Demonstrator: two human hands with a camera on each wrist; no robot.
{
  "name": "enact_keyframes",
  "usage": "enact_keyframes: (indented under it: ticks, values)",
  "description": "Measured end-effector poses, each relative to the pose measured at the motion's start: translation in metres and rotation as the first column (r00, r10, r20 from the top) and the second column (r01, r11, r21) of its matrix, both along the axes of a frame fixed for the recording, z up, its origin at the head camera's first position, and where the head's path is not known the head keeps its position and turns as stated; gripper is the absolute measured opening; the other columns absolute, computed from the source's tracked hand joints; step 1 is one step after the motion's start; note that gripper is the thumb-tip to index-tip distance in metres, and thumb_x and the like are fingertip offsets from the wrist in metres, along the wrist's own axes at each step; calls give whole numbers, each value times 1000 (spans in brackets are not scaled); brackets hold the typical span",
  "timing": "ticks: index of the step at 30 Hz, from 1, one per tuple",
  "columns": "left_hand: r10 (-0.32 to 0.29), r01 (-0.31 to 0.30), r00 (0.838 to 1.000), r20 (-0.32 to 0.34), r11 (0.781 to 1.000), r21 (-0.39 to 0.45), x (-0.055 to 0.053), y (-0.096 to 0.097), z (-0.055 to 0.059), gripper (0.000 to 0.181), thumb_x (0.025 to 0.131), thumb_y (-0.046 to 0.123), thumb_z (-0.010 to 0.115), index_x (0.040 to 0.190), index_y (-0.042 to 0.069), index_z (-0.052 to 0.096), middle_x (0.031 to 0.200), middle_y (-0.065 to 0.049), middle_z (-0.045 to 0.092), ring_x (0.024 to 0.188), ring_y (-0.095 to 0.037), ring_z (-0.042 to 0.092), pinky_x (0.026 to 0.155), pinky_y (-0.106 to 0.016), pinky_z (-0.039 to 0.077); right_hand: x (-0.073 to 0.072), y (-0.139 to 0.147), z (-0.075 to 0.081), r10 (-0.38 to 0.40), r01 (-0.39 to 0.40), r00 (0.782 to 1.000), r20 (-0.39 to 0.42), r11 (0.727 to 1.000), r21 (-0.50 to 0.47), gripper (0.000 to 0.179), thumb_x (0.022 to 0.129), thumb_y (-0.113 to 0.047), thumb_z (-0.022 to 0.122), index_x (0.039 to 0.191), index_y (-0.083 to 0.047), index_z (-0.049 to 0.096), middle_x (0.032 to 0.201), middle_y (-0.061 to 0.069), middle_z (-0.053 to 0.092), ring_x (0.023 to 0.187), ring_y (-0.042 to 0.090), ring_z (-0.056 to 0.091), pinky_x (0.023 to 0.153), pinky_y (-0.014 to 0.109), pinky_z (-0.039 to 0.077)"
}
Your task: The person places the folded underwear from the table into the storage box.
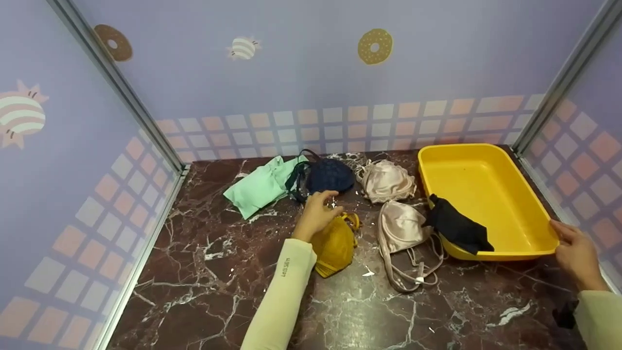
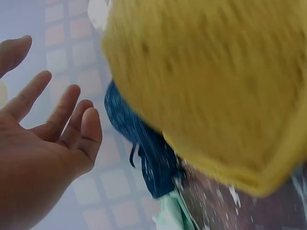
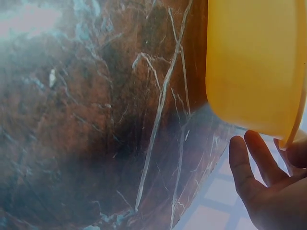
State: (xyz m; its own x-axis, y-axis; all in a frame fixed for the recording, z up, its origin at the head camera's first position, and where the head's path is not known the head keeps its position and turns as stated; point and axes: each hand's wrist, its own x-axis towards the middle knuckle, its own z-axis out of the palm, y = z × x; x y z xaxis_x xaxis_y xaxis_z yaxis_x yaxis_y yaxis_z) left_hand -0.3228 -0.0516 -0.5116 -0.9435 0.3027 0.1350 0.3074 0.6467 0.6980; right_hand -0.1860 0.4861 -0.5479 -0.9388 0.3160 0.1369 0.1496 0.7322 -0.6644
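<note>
My left hand (image 1: 318,214), fingers spread and loosely bent, hovers by the mustard-yellow bra (image 1: 335,248) and holds nothing. In the left wrist view the yellow cup (image 2: 206,86) looms large beside that hand. My right hand (image 1: 578,253) grips the near right corner of a yellow plastic tub (image 1: 486,253), thumb at the rim and fingers beneath it, as the right wrist view shows. A black cloth piece (image 1: 459,226) hangs over the tub's near left rim. Beside the tub lie a beige satin bra (image 1: 403,226) with loose straps and another beige bra (image 1: 386,181) behind it.
A navy lace bra (image 1: 330,175) lies at the back, partly against a folded mint-green garment (image 1: 262,184). Patterned panels (image 1: 311,73) enclose the dark marbled tabletop (image 1: 204,291) at the back and both sides.
</note>
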Motion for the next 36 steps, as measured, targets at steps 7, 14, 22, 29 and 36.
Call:
enact_keyframes:
  ticks: [7, 14, 22, 29, 36]
  values:
    - [50, -49, 995, 88, 999, -11, 8, -32, -6, 42, 89, 23, 66, 130, 15, 57, 123, -16, 57, 115, -34, 46, 96, -48, 37, 2, 0, 0, -19, 19, 999, 39, 1000, 14, 60, 83, 11, 31, 143, 4, 31, 143, 31, 30, 125, 52, 30, 80, 22, 31]
    - [103, -91, 973, 208, 994, -64, 20, -47, -20, 58, 86, 34, 69, 138, 17, 49, 137, -13, 49, 125, -40, 39, 99, -53, 34, 4, 1, -1, -36, 34, 997, 67, 999, 32, 60, 84, 11, 31, 143, 3, 30, 144, 31, 29, 125, 52, 30, 74, 23, 28]
    - [109, -92, 959, 261, 993, -76, 28, -52, -26, 73, 82, 40, 72, 142, 11, 42, 139, -17, 45, 126, -38, 41, 101, -50, 33, -2, 0, 1, -35, 33, 997, 66, 999, 29, 61, 82, 11, 31, 143, 4, 31, 143, 31, 29, 125, 52, 31, 73, 22, 26]
    - [113, -99, 958, 263, 993, -69, 29, -45, -32, 69, 82, 32, 74, 139, 8, 44, 137, -19, 46, 124, -37, 42, 102, -48, 33, -2, -1, 0, -23, 23, 999, 34, 999, 23, 59, 83, 10, 30, 142, 6, 32, 141, 32, 31, 125, 53, 29, 103, 47, 29]
    - [140, -119, 959, 246, 988, -99, 29, -36, -37, 61, 80, 24, 76, 132, 7, 48, 130, -16, 53, 118, -37, 47, 98, -48, 37, 0, -4, -1, -31, 31, 999, 27, 999, 19, 60, 83, 11, 28, 142, 5, 32, 142, 31, 31, 124, 53, 30, 103, 55, 25]
